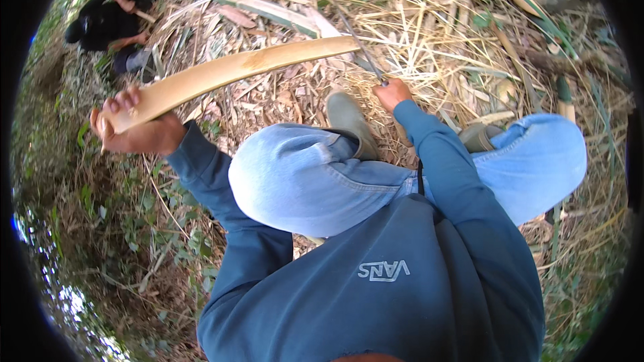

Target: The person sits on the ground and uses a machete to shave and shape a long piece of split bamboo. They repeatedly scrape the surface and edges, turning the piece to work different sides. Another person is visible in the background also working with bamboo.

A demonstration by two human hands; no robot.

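1. The ground is outdoor earth thickly strewn with dry straw, pale bamboo leaves and split stalks; green weeds grow toward 8 o'clock.
2. The left hand, at 9 o'clock, has its fingers wrapped tight around one end of a long, curved split bamboo slat, which runs up toward 12 o'clock above the litter.
3. The right hand, just above centre, closes its fingers on the handle of a long knife; the blade points toward 11 o'clock, passing under the slat's far end.
4. The person squats in blue jeans, with olive boots planted on the straw.
5. Another person in dark clothes crouches at 10 o'clock, well apart.
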